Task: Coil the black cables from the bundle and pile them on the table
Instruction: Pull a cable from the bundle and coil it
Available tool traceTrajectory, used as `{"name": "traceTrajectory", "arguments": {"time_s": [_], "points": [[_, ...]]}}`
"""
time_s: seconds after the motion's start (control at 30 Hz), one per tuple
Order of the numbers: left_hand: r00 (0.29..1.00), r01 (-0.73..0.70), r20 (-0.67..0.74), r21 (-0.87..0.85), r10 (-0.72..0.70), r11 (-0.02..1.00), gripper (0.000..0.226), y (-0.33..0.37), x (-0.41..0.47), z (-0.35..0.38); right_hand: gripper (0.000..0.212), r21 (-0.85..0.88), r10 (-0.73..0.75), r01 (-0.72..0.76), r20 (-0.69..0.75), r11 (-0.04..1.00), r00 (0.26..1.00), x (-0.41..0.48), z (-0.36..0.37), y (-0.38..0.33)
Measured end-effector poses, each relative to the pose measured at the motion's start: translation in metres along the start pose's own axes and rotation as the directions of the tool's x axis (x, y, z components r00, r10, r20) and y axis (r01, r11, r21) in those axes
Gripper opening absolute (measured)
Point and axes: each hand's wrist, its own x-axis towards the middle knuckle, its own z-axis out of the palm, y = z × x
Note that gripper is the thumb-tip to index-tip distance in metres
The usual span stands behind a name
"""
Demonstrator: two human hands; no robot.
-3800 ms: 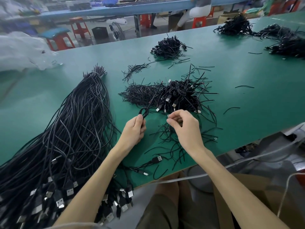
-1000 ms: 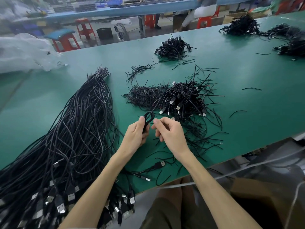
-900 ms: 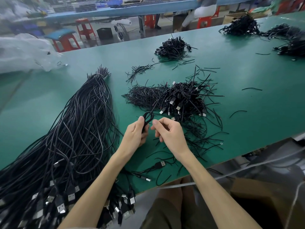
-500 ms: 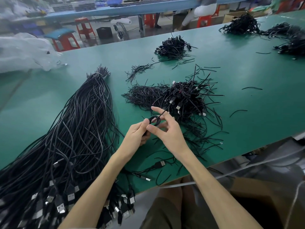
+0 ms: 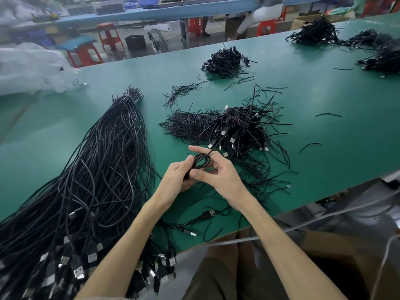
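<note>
Holding small cable coil [image 5: 202, 161] over desk [image 5: 335, 148], btwn bundle [image 5: 97, 169] on left & coiled pile [image 5: 240, 126] behind. Pinching coil's near side w/ left grip [image 5: 178, 177]; clamping it w/ right grip [image 5: 218, 177] thumb + index, leaving free tail pointing up-right toward pile.

The worktop [image 5: 324, 131] has a smooth, matt green covering. The cable bundle [image 5: 97, 169] wears black plastic sheathing with a faint sheen. Its plugs [image 5: 79, 272] pair black moulded plastic with bright, shiny metal shells. The coiled cable [image 5: 201, 163] shows the same smooth black jacket. A crinkled, translucent plastic bag [image 5: 28, 66] looks glossy, and the cardboard box [image 5: 346, 250] is matt brown.
</note>
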Motion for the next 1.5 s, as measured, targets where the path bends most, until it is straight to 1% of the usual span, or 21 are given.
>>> {"name": "traceTrajectory", "arguments": {"time_s": [0.07,0.13,0.27,0.3,0.4,0.5,0.67,0.83,0.9,1.0,1.2,1.5], "points": [[1.000,0.009,-0.010,-0.020,-0.009,1.000,0.062,0.0001,0.0007,-0.0004,0.053,-0.005,0.009,-0.009,0.007,1.000,1.000,-0.0002,-0.0013,-0.0004],[1.000,0.011,-0.009,-0.050,-0.011,0.999,0.057,0.0009,-0.0001,-0.0004,0.050,-0.007,0.010,-0.010,0.013,1.000,1.000,-0.0001,-0.0029,0.0005],[0.998,0.039,0.062,-0.117,-0.032,0.992,0.055,0.0024,-0.0008,-0.0023,0.059,-0.026,-0.003,0.004,0.033,1.000,0.999,-0.0004,-0.0028,0.0012],[0.997,0.043,0.074,-0.121,-0.034,0.992,0.054,0.0017,-0.0005,-0.0028,0.058,-0.025,-0.009,0.010,0.038,1.000,0.999,-0.0004,-0.0026,0.0014],[0.995,0.041,0.091,-0.104,-0.032,0.994,0.051,0.0000,0.0003,-0.0028,0.044,-0.033,-0.011,0.012,0.033,0.999,0.999,-0.0002,-0.0030,0.0031],[0.996,0.039,0.079,-0.059,-0.035,0.997,0.061,-0.0011,0.0008,-0.0028,0.035,-0.040,0.030,-0.031,-0.027,0.999,0.999,-0.0001,-0.0027,0.0041],[0.998,0.035,0.055,-0.065,-0.032,0.997,0.047,-0.0010,0.0004,-0.0015,0.031,-0.093,0.034,-0.040,-0.072,0.995,0.997,0.0007,-0.0009,0.0051],[0.996,0.049,0.070,-0.038,-0.046,0.998,0.051,0.0004,-0.0001,-0.0021,0.026,-0.055,0.028,-0.033,-0.077,0.998,0.997,0.0010,-0.0022,0.0059],[0.996,0.042,0.076,-0.034,-0.040,0.999,0.050,0.0008,-0.0005,-0.0021,0.026,-0.053,0.018,-0.023,-0.086,0.998,0.996,0.0009,-0.0025,0.0067],[0.997,0.036,0.067,-0.046,-0.033,0.998,0.050,0.0011,-0.0015,-0.0022,0.025,-0.084,-0.005,-0.004,-0.097,0.996,0.995,0.0008,-0.0024,0.0081],[0.999,0.045,0.012,-0.081,-0.044,0.996,0.055,0.0006,-0.0014,-0.0021,0.026,-0.108,0.004,-0.012,-0.076,0.994,0.997,0.0013,-0.0035,0.0084],[0.998,0.059,0.027,-0.080,-0.057,0.995,0.053,-0.0004,0.0011,-0.0030,0.014,-0.154,-0.004,-0.012,-0.104,0.988,0.995,0.0008,-0.0045,0.0083]]}}
